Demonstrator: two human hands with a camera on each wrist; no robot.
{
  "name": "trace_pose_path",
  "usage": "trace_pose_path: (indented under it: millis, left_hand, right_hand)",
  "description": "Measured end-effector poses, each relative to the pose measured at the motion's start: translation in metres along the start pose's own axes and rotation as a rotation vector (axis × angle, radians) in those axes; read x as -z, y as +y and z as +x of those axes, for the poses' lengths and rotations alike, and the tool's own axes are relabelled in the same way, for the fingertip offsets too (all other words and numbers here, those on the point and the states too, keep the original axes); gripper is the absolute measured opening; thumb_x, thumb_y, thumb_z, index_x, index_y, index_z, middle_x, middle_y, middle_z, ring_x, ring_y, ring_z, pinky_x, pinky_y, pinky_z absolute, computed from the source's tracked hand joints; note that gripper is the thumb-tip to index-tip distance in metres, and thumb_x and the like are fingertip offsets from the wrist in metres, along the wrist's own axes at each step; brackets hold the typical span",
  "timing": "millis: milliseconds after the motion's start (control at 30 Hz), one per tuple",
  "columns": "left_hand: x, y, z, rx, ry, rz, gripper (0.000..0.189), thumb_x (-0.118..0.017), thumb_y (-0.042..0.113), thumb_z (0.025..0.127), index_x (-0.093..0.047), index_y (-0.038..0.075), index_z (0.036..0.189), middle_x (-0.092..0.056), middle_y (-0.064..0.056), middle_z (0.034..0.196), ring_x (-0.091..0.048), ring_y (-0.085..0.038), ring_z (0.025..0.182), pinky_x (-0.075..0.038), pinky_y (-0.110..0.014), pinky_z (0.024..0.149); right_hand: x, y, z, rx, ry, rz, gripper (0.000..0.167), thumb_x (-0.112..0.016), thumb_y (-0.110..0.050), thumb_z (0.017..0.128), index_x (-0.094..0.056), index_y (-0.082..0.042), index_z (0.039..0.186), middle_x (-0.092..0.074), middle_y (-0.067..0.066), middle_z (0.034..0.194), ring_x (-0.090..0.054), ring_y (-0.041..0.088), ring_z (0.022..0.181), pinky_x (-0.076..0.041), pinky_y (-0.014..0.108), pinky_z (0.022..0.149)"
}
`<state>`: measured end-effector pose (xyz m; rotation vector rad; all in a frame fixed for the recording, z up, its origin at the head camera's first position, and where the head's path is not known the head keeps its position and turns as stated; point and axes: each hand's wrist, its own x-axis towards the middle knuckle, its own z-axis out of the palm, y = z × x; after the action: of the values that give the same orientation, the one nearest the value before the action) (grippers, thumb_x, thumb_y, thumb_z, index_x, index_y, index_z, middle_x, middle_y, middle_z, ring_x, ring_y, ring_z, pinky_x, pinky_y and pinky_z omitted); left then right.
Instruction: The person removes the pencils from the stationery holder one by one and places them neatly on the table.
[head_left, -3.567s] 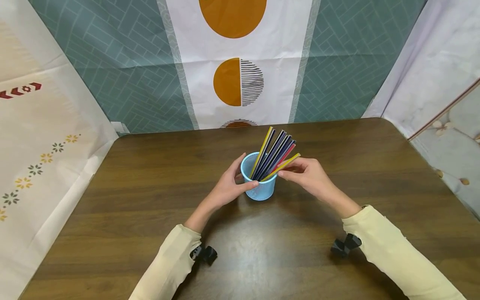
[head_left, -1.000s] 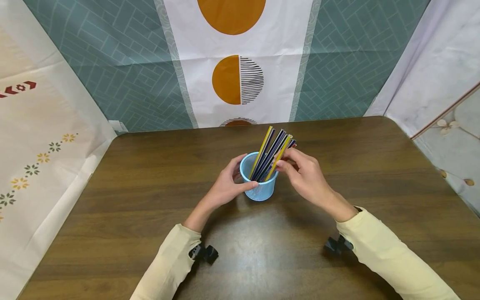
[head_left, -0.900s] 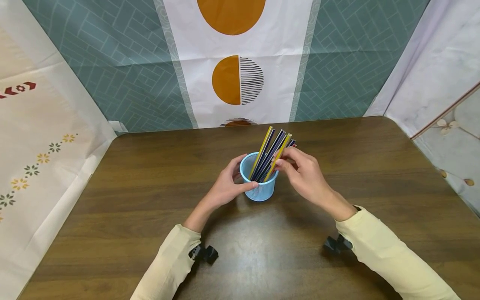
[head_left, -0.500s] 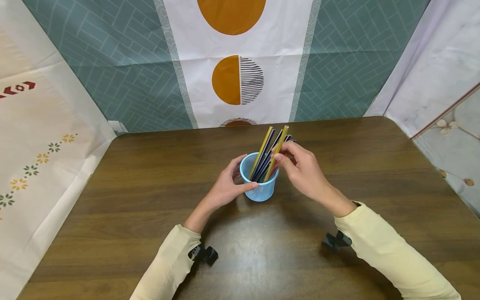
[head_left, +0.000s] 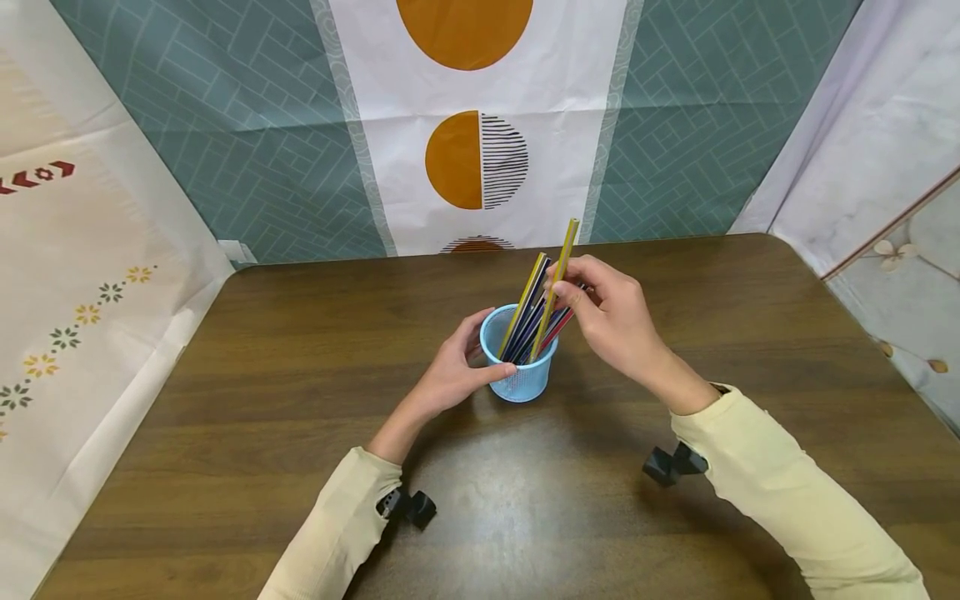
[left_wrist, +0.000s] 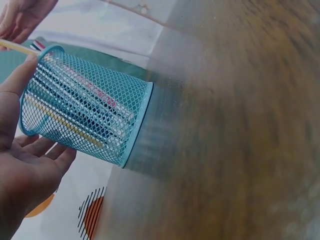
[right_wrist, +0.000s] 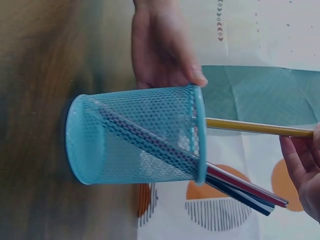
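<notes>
A light blue mesh pencil cup (head_left: pixel 522 385) stands upright on the brown table, with several striped pencils leaning in it toward the right. My left hand (head_left: pixel 453 371) holds the cup from its left side, thumb across the near rim and fingers round the far side. Thumb and fingertips of my right hand (head_left: pixel 615 312) pinch a yellow pencil (head_left: pixel 567 250) above the cup; in the right wrist view that yellow pencil (right_wrist: pixel 245 125) slants out of the mouth, its lower end still behind the rim. A red pencil (head_left: pixel 557 327) and dark blue pencils (head_left: pixel 525 329) lean beside it. Another yellow pencil (head_left: pixel 531 283) leans at the left.
The wooden table (head_left: pixel 300 400) reaches back to a patterned green and white cloth (head_left: pixel 667 183). Pale cloths hang at both sides. A small black device (head_left: pixel 675 464) sits at the right wrist, and another black device (head_left: pixel 408 506) at the left.
My right hand has shifted from the cup's right rim onto the yellow pencil and raised it, so it now stands steeper and higher than the others. The left hand and cup have stayed put.
</notes>
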<state>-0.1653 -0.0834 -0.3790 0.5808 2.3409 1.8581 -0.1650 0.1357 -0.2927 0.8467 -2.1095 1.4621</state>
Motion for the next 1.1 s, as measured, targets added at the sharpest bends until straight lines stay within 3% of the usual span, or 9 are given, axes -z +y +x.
trace_pose_path:
  millis: [133, 333, 500, 900, 1100]
  left_hand:
    - [0.000, -0.001, 0.001, -0.007, 0.000, -0.001, 0.080, -0.078, 0.003, 0.080, -0.033, 0.002, 0.146, -0.051, -0.016, 0.136, -0.051, -0.026, 0.123, -0.040, -0.039, 0.103]
    - [0.000, 0.000, 0.002, -0.010, -0.001, -0.007, 0.080, -0.077, 0.003, 0.080, -0.032, 0.002, 0.146, -0.051, -0.017, 0.136, -0.051, -0.026, 0.124, -0.040, -0.039, 0.103]
    - [0.000, 0.000, 0.002, -0.004, 0.000, 0.002, 0.080, -0.078, 0.004, 0.080, -0.033, 0.003, 0.146, -0.051, -0.016, 0.136, -0.050, -0.026, 0.124, -0.040, -0.040, 0.104]
    - [0.000, 0.000, 0.001, -0.011, -0.003, 0.006, 0.080, -0.077, 0.003, 0.081, -0.032, 0.003, 0.147, -0.050, -0.016, 0.137, -0.049, -0.026, 0.124, -0.039, -0.040, 0.104]
    - [0.000, 0.000, 0.000, -0.007, -0.005, 0.003, 0.080, -0.077, 0.004, 0.081, -0.032, 0.003, 0.147, -0.049, -0.017, 0.138, -0.048, -0.026, 0.126, -0.038, -0.040, 0.105]
  right_hand:
    - [0.003, -0.004, 0.008, 0.030, 0.012, 0.027, 0.015, -0.064, 0.014, 0.085, -0.063, 0.011, 0.100, -0.067, 0.018, 0.089, -0.060, 0.008, 0.075, -0.051, 0.020, 0.067]
    - [0.007, -0.010, 0.018, 0.041, 0.012, 0.106, 0.012, -0.061, 0.016, 0.086, -0.060, 0.015, 0.097, -0.065, 0.025, 0.086, -0.062, 0.007, 0.071, -0.054, 0.023, 0.068]
    - [0.010, -0.013, 0.022, 0.033, 0.005, 0.109, 0.011, -0.060, 0.016, 0.086, -0.060, 0.014, 0.097, -0.064, 0.026, 0.088, -0.062, 0.007, 0.072, -0.054, 0.024, 0.068]
    - [0.015, -0.012, 0.023, -0.047, 0.019, -0.015, 0.021, -0.067, 0.010, 0.084, -0.068, 0.008, 0.105, -0.069, 0.015, 0.098, -0.062, 0.005, 0.073, -0.053, 0.019, 0.070]
    - [0.022, -0.010, 0.022, -0.142, 0.029, -0.008, 0.023, -0.068, 0.008, 0.085, -0.069, 0.008, 0.108, -0.068, 0.018, 0.090, -0.063, 0.006, 0.065, -0.054, 0.022, 0.063]
